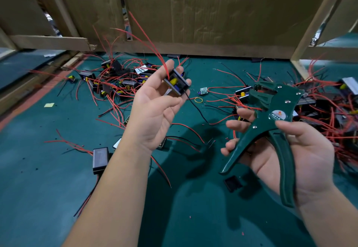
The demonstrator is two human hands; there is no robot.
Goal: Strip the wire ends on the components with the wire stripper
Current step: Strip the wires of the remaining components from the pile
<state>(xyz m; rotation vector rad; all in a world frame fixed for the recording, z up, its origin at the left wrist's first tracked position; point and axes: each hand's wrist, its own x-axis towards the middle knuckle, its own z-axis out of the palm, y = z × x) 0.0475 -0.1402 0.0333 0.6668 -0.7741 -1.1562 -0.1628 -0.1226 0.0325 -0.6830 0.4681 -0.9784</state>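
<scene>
I see two hands raised above the green surface (pixel 58 169). The left hand (pixel 155 109) is palm up, its fingers curled round one component (pixel 177 83), a small black frame with a yellow part inside. Two wires leave this component: one red wire (pixel 149 39) rising toward the far side and one black wire (pixel 195 107) hanging toward the surface.

The right hand (pixel 294 155) grips one green wire stripper (pixel 271 114), with fingers round the left handle and the thumb laid on the tool body. The two handles stand spread apart. The tool head points far and is apart from the held component.

Two piles of wired components lie on the surface: one far left (pixel 116 81) and one at the right edge (pixel 329 111). I cannot count the units in either. One black box (pixel 100 159) lies near left. One yellow rubber band (pixel 199 99) and one small circuit board (pixel 203 91) lie between the piles.
</scene>
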